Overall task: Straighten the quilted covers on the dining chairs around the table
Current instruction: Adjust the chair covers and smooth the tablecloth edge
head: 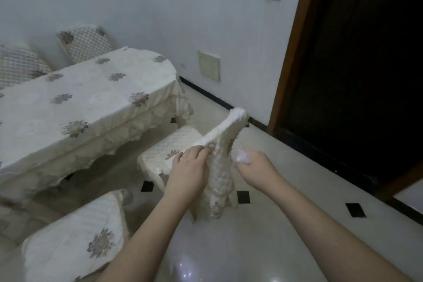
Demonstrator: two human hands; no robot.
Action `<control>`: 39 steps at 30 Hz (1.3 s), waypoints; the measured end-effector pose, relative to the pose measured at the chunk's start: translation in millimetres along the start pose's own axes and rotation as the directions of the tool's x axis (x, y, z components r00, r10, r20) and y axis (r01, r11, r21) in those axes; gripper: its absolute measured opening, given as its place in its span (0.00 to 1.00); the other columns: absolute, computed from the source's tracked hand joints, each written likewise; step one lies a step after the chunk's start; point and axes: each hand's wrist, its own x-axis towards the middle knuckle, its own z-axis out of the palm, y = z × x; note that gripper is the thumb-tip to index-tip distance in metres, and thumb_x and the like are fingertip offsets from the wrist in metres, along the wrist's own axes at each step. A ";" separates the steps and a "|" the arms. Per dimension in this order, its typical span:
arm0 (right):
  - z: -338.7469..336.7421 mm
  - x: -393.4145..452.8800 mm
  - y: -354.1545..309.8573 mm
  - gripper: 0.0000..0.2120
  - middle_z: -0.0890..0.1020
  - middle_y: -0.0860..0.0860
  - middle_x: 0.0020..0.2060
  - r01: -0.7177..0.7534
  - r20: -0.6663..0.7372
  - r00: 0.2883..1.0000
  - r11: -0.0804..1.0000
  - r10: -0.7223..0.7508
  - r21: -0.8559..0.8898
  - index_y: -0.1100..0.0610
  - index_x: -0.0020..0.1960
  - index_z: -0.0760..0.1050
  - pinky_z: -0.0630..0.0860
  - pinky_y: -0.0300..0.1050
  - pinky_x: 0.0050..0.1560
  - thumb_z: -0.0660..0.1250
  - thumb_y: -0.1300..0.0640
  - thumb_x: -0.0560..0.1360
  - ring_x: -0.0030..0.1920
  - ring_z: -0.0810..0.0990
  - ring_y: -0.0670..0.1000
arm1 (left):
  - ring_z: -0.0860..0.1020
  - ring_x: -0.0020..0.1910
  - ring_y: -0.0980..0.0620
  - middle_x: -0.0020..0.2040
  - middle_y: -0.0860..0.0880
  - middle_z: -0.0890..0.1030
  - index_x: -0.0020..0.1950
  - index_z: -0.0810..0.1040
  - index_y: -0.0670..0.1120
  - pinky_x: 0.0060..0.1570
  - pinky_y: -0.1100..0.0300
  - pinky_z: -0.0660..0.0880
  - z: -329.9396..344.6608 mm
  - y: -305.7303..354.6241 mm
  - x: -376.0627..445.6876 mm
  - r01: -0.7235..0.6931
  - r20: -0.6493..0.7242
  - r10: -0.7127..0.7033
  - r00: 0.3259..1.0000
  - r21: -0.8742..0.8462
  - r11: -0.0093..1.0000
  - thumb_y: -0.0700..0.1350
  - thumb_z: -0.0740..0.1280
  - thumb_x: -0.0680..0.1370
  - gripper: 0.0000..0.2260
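**Cover on the chair back, half pulled into place**

The cream quilted cover (220, 167) hangs over the backrest of the pale dining chair (169, 144), which stands just beside the desk under its cream flowered cloth (75, 103). The left hand (188, 168) lies on the cover's seat side, fingers curled over the top edge and gripping it. The right hand (253, 163) is closed around a small white bunch of fabric (243, 158) at the back side; whether this is a tie or a corner, I cannot tell.

The risk, in my judgement: pulling harder with one hand would drag the cover askew, or slide it off the backrest. The light chair may also tip backward.
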 end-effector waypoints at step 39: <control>-172.2 196.2 170.1 0.17 0.72 0.46 0.34 -0.076 -0.381 0.898 0.776 -0.219 -0.626 0.51 0.41 0.74 0.69 0.39 0.36 0.55 0.43 0.79 0.35 0.70 0.44 | 0.69 0.68 0.49 0.68 0.50 0.72 0.65 0.73 0.50 0.69 0.49 0.62 103.3 139.4 288.5 -0.211 0.102 0.215 0.971 -0.042 0.977 0.39 0.58 0.78 0.17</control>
